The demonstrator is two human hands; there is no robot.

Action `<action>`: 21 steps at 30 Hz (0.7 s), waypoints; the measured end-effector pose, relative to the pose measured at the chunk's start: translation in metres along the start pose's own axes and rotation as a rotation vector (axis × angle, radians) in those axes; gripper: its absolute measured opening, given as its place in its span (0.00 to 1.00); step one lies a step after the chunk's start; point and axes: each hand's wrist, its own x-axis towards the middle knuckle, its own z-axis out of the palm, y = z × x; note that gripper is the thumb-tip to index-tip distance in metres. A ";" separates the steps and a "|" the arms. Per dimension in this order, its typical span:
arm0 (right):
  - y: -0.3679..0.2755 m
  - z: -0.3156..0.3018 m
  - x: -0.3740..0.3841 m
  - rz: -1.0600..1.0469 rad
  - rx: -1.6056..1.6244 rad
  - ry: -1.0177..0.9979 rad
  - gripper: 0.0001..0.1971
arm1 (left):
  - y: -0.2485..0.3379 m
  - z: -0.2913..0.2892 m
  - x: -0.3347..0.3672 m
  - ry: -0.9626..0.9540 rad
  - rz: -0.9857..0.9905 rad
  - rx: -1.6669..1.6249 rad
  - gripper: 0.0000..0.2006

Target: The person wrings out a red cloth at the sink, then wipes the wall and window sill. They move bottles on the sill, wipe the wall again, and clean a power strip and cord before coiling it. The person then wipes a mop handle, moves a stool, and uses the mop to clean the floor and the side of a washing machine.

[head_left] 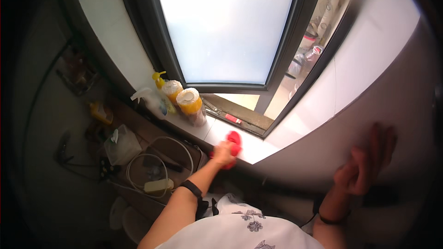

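On the white tiled window sill (251, 150), my left hand (224, 153) is closed around a bright red cloth (235, 140), slightly smeared by motion. The cloth shows above and below my fingers. My right hand (362, 163) is raised at the right in front of the grey wall, fingers stretched out and holding nothing. Whether it touches the wall I cannot tell. Left of the cloth stand a clear jar with a yellow-and-white top (190, 103) and a second similar container (172, 90). Next to them are a yellow pump bottle (159, 80) and a white spray bottle (150, 101).
A frosted window (226, 27) in a dark frame stands ajar above the sill. A small red tube (233, 118) lies in its track. At the lower left are a coiled pale hose (191, 157), a translucent plastic bag (122, 147) and a yellowish block (158, 185). Bottles show outside the opening.
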 end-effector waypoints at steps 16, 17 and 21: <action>-0.186 0.125 -0.192 1.105 1.385 -0.699 0.39 | 0.075 -0.113 -0.059 -0.293 0.144 -0.979 0.31; -0.189 0.127 -0.193 1.214 1.478 -0.675 0.38 | 0.073 -0.126 -0.055 -0.393 0.273 -0.909 0.31; -0.181 0.125 -0.198 1.212 1.510 -0.807 0.34 | 0.042 -0.186 -0.022 -0.656 0.373 -0.380 0.31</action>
